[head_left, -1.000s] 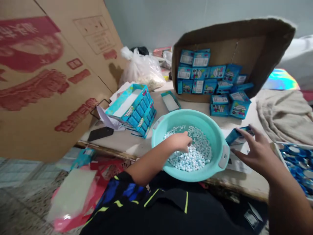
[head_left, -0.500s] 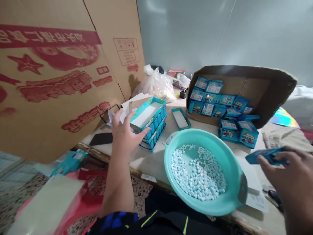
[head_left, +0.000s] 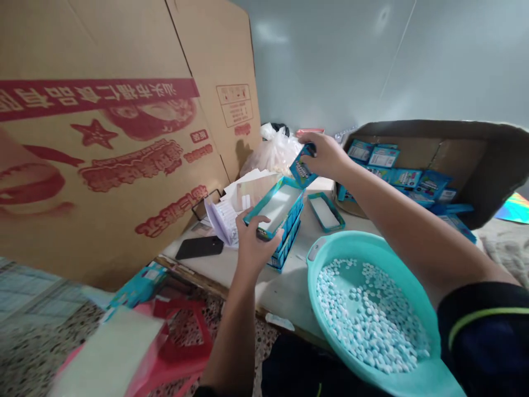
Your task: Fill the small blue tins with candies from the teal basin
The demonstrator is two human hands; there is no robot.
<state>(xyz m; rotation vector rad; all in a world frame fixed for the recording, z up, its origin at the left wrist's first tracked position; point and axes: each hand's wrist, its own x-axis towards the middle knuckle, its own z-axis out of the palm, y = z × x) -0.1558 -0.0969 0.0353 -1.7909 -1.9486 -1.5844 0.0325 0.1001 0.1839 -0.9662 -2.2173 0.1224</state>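
Note:
My right hand point(head_left: 326, 155) pinches a small blue printed box point(head_left: 302, 168), tilted above the far end of an open blue display box point(head_left: 285, 201). That display box has a white inside and is the top one of a stack. At its near end, my left hand point(head_left: 257, 240) grips it, with the thumb on the right side and the fingers over the left rim. A smaller open blue tray point(head_left: 326, 212) with a white inside lies to the right of the stack. Nearer to me stands a turquoise basin point(head_left: 316, 286) with many small pale blue and white pieces point(head_left: 378, 325).
A tall cardboard carton point(head_left: 157, 44) walls off the left. At the right, a brown carton on its side point(head_left: 487, 160) holds many small blue boxes point(head_left: 407, 177). A black phone point(head_left: 199, 248), papers and a tied plastic bag point(head_left: 275, 151) lie around the stack. Below is a red stool point(head_left: 185, 347).
My right hand has carried the small blue box from the far right over to the stack. My left hand has closed on the near end of the top display box. The view has shifted left.

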